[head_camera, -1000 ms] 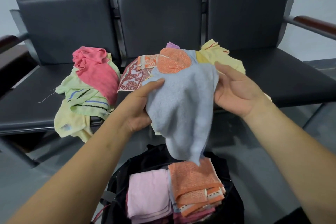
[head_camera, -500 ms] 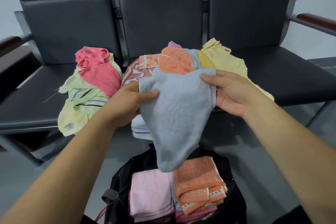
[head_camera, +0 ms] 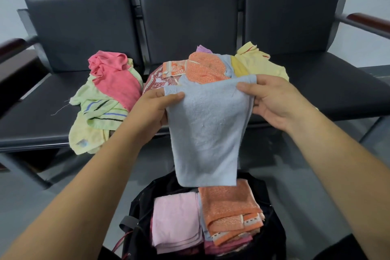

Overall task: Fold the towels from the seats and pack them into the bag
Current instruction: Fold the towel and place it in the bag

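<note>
We hold the blue towel [head_camera: 206, 133] by its two top corners: left hand [head_camera: 154, 110] pinching one, right hand [head_camera: 272, 101] pinching the other. It hangs with its long axis vertical, its bottom edge just above the open bag [head_camera: 274, 238] (pink towel [head_camera: 175, 219] and orange towel [head_camera: 228, 202] are folded inside). The bag sits straight below both hands, neither clearly nearer. Our read: fold, then lower. Loose towels [head_camera: 114, 82] lie on the seats [head_camera: 31, 124]. No readable labels.

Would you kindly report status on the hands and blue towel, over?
Left hand, right hand: each pinching a top corner of blue towel. Towel hangs spread above the bag. Nothing between them.
</note>
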{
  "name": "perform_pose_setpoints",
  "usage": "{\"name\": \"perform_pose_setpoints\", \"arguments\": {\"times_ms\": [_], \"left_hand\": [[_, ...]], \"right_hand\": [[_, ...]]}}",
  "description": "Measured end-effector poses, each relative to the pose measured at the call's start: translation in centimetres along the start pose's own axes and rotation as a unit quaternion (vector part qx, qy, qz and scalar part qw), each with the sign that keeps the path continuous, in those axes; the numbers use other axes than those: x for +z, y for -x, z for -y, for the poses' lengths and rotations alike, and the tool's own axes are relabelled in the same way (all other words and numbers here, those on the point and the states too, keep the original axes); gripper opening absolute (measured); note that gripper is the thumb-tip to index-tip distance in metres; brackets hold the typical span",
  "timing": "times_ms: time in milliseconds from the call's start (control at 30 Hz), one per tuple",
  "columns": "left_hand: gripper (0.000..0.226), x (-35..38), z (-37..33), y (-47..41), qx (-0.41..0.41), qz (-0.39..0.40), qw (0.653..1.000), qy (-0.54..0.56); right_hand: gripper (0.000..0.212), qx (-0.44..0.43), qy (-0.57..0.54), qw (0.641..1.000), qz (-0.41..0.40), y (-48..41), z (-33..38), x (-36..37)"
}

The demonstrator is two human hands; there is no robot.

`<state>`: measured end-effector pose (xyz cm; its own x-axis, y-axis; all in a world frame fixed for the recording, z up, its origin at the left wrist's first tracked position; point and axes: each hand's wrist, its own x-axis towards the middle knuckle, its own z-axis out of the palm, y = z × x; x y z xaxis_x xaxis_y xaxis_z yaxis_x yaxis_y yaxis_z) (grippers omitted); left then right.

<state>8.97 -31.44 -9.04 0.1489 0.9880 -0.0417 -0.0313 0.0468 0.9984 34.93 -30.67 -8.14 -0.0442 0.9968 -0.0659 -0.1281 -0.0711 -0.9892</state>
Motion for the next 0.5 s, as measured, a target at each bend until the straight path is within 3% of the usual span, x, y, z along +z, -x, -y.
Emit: {"name": "perform_pose_setpoints", "arguments": {"times_ms": [100,200,300,400,500], "left_hand": [[0.026,0.5,0.0,0.2,-0.036,0.007,0.997,0.066],[0.030,1.1,0.1,0.4,-0.091,0.025,0.987,0.132],[0.028,1.3,0.4,0.5,-0.087,0.048,0.980,0.171],[0.032,1.5,0.7,0.3,-0.062,0.044,0.980,0.185],[0.016,1.5,1.0,-0.2,-0.023,-0.031,0.986,0.159]], "right_hand": [[0.016,-0.011,0.005,1.000,0.008,0.3,0.3,0.4],[0.021,-0.004,-0.057,0.998,0.010,0.2,0.1,0.7],[0.024,0.024,-0.112,0.993,0.021,0.2,-0.1,0.9],[0.004,0.028,-0.072,0.997,-0.027,0.5,-0.5,1.2],[0.032,0.001,-0.027,0.996,-0.088,0.4,-0.9,1.1]]}}
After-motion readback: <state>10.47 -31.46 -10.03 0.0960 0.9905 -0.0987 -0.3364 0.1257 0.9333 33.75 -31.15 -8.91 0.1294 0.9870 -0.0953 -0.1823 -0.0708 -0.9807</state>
